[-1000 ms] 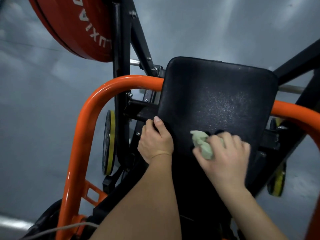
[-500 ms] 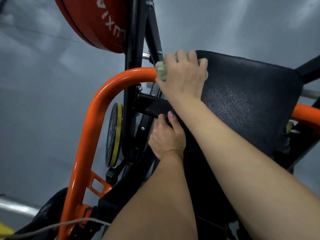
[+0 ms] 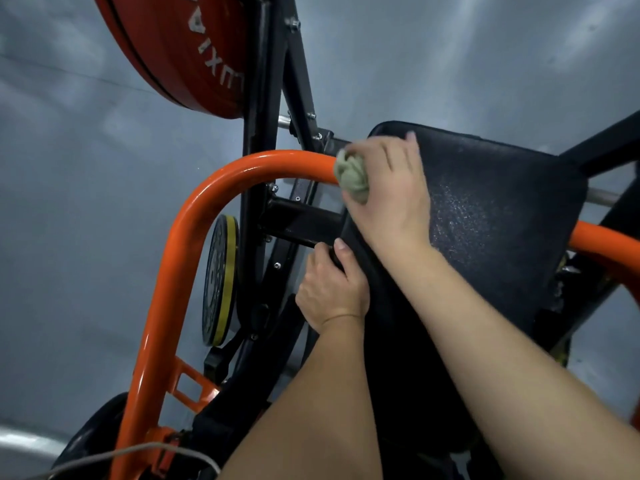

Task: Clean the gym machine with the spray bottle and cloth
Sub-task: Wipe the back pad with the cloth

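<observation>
Right hand [image 3: 388, 192] is curled around a bunched pale green cloth [image 3: 351, 178], fingers closed on it, pressing it at the upper left corner of the black pad [image 3: 491, 220]. The cloth sticks out past the thumb side and touches the pad edge where the orange tube [image 3: 194, 220] passes behind it. The right forearm crosses the pad diagonally from lower right.

Left hand [image 3: 332, 289] is clamped on the pad's left edge lower down, thumb on the front face, fingers wrapped behind and out of sight. A thin band sits at that wrist.

The pad surface looks speckled and shiny around its middle; can't tell if that is wet or just texture.

The orange tube curves down the left side to a bracket near the floor. Black upright frame [image 3: 256, 116] stands behind it. Red weight plate [image 3: 166, 46] with white lettering hangs top left. Smaller black plate with yellow rim [image 3: 220, 278] sits beside the upright. Chrome bar end [image 3: 601, 195] shows at right. White cord [image 3: 114, 453] runs along bottom left. Grey floor [image 3: 69, 202] all around.
</observation>
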`<move>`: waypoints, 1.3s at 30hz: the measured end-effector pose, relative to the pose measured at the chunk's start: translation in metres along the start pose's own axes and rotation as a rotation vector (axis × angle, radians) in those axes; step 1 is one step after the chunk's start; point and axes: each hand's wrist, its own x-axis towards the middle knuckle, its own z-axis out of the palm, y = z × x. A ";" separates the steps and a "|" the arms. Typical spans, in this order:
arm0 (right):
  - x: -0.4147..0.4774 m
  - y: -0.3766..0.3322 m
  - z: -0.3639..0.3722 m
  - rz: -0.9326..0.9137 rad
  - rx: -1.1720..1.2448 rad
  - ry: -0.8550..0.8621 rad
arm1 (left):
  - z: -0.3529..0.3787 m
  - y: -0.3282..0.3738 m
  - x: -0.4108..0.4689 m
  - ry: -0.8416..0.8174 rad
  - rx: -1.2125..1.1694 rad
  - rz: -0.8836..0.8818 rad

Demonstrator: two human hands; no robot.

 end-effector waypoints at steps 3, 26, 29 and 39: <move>0.033 -0.005 0.009 0.025 -0.127 0.081 | -0.001 0.001 -0.001 -0.005 0.000 -0.004; -0.058 -0.015 -0.013 0.125 -0.303 -0.010 | -0.006 -0.022 0.004 -0.176 -0.152 0.156; -0.061 -0.015 -0.022 0.135 -0.256 -0.073 | -0.014 -0.032 0.010 -0.355 -0.279 0.092; -0.148 -0.022 -0.026 0.117 -0.133 -0.122 | -0.052 -0.107 -0.027 -0.882 -0.116 0.258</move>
